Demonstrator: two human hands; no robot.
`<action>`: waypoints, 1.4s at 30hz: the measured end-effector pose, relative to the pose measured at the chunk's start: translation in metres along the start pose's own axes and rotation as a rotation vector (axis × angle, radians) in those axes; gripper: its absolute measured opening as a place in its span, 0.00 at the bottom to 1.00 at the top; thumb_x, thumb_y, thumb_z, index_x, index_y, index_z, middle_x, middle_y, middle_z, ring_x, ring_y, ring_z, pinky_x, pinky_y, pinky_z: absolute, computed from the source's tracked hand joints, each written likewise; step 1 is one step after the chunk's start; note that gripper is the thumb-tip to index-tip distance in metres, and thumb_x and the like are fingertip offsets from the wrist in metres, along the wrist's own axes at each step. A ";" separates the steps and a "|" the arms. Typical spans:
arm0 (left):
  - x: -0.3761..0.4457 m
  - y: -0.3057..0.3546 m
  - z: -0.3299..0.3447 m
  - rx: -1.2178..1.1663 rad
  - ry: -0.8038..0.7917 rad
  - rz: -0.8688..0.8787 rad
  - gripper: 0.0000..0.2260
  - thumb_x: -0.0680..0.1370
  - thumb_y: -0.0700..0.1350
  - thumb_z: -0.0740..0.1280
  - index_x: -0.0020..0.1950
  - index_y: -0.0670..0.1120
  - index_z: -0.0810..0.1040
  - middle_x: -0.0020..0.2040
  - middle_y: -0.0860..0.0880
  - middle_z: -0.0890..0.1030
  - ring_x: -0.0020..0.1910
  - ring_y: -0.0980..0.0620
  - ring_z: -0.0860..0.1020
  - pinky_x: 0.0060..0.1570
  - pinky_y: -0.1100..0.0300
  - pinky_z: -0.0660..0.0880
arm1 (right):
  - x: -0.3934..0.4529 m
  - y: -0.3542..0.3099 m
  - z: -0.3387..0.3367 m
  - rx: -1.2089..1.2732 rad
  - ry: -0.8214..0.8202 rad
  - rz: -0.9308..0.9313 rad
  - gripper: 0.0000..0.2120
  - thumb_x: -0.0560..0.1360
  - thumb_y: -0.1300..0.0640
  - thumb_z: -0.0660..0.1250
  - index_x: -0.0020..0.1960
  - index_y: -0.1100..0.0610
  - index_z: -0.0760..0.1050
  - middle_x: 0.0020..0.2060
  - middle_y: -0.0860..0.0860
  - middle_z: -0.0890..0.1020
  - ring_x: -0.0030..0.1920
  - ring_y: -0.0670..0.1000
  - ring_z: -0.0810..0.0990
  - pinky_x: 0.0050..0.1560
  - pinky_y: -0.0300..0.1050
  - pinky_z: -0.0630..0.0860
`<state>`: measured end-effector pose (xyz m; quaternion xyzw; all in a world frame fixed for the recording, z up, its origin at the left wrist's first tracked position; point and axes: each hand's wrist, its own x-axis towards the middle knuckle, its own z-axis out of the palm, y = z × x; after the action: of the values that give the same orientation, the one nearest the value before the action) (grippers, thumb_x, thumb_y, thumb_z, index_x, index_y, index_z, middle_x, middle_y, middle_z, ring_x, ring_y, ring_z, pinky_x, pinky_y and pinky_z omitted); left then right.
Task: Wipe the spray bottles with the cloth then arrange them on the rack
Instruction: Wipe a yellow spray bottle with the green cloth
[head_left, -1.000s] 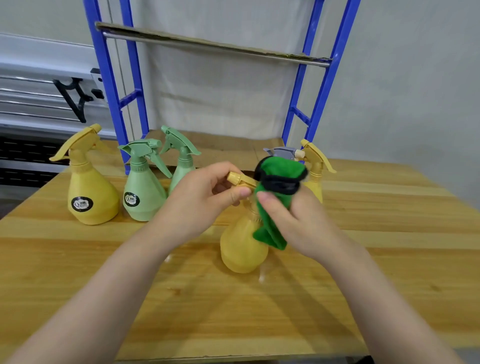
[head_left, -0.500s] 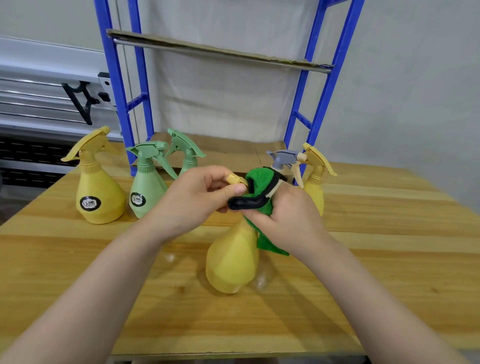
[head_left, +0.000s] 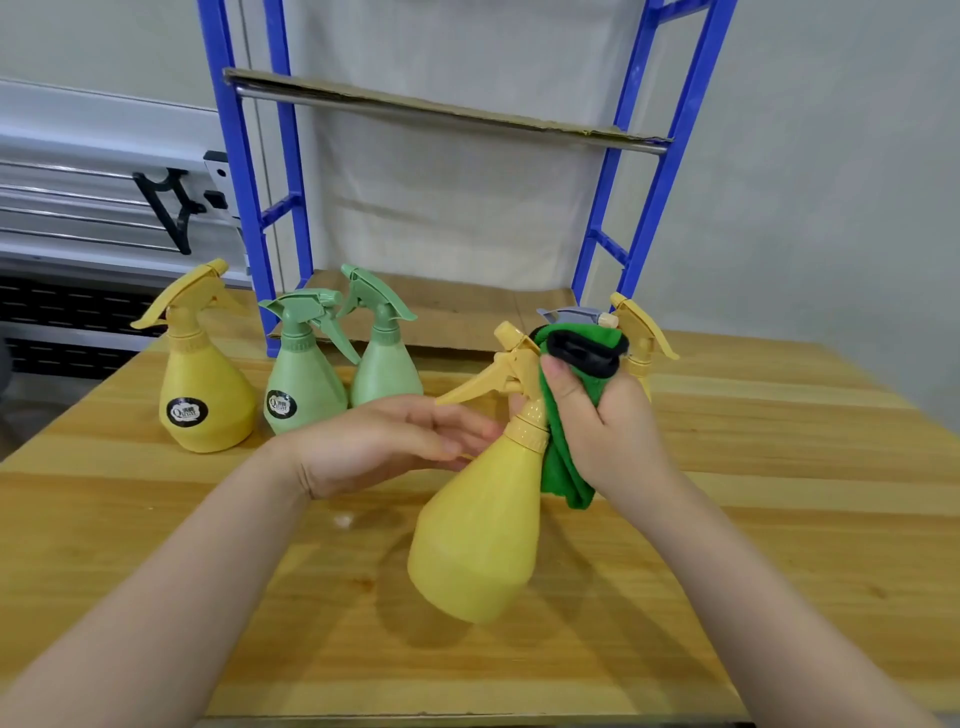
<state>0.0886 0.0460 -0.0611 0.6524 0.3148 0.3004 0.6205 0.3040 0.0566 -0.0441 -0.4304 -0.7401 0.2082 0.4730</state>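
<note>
A yellow spray bottle (head_left: 478, 535) hangs tilted over the wooden table (head_left: 779, 519), base toward me and trigger pointing left. My right hand (head_left: 608, 431) grips the green cloth (head_left: 563, 467) around the bottle's neck, thumb pressing the cloth by the collar. My left hand (head_left: 384, 441) reaches in from the left with fingers nearly straight, its tips touching the bottle's shoulder under the trigger. Another yellow bottle (head_left: 205, 395) and two green bottles (head_left: 304, 384) (head_left: 387, 369) stand at the back left. The blue rack (head_left: 249, 208) rises behind them.
Partly hidden behind my right hand stand a yellow bottle (head_left: 644, 332) and a grey spray head (head_left: 571, 315). The rack has a cardboard-lined upper shelf (head_left: 441, 111) and a cardboard-lined lower shelf (head_left: 457, 312) at table height. A wall lies behind.
My left hand has let go of the nozzle and dropped to the bottle's shoulder with fingers straightened. The bottle has tilted further toward me, and the cloth has slid down to its neck.
</note>
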 end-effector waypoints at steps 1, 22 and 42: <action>0.001 0.001 0.003 0.009 -0.018 0.001 0.12 0.77 0.40 0.64 0.58 0.48 0.82 0.59 0.46 0.82 0.60 0.50 0.79 0.60 0.60 0.74 | 0.000 0.000 0.000 0.017 -0.018 -0.020 0.11 0.79 0.43 0.60 0.41 0.46 0.74 0.34 0.44 0.78 0.38 0.40 0.76 0.39 0.35 0.72; 0.012 -0.002 0.018 0.071 0.062 0.059 0.16 0.69 0.55 0.74 0.56 0.54 0.82 0.56 0.53 0.83 0.59 0.54 0.79 0.58 0.61 0.74 | -0.003 0.009 0.007 0.028 0.052 -0.012 0.21 0.76 0.34 0.55 0.40 0.49 0.75 0.33 0.42 0.80 0.37 0.44 0.78 0.38 0.41 0.73; 0.006 0.013 0.037 1.089 0.843 0.192 0.19 0.68 0.60 0.73 0.46 0.50 0.70 0.45 0.57 0.77 0.48 0.57 0.69 0.64 0.65 0.55 | -0.014 -0.013 -0.013 0.060 -0.153 0.078 0.29 0.75 0.30 0.56 0.37 0.56 0.72 0.28 0.46 0.72 0.31 0.44 0.72 0.33 0.41 0.67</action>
<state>0.1217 0.0278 -0.0503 0.7235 0.5756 0.3811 0.0001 0.3127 0.0365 -0.0360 -0.4272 -0.7502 0.2806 0.4195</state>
